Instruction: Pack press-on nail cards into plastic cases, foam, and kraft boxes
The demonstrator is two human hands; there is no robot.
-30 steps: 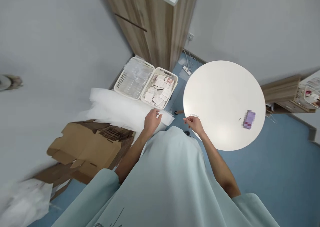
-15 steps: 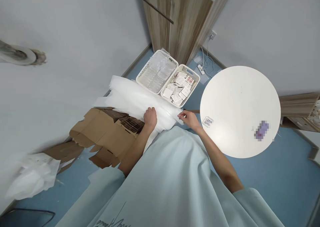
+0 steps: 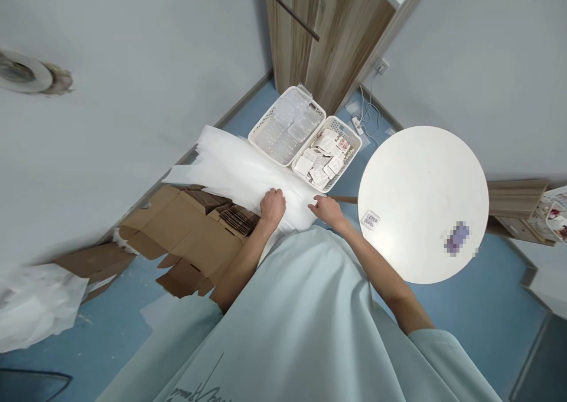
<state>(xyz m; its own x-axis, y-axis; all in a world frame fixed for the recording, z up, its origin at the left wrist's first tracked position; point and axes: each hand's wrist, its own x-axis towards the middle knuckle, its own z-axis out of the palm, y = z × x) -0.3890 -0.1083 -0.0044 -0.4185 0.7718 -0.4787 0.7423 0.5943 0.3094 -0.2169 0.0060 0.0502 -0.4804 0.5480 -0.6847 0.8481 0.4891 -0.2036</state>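
Note:
White foam sheets (image 3: 234,164) lie in a thick, soft stack in front of me. My left hand (image 3: 273,207) is closed, its fingers curled down onto the near edge of the stack and gripping a sheet there. At the right end of the stack is my right hand (image 3: 328,209), with index finger and thumb slightly apart over the sheet's edge. Just beyond the stack stand two white baskets: one (image 3: 262,144) holds clear plastic boxes (image 3: 283,131), the other (image 3: 349,164) a heap of printed white cards (image 3: 319,160).
Flattened brown cardboard boxes (image 3: 188,231) lie to my left. A round white table (image 3: 425,183) on my right bears a small clear case (image 3: 370,219) and a blurred purple item (image 3: 457,238). Behind the baskets stands a wooden cabinet (image 3: 305,36); cables and a power strip (image 3: 357,124) lie beside it.
My left hand has shifted slightly right along the stack. The right hand has moved left over the sheet's edge, and its pinched fingertips have parted. My view has turned a little.

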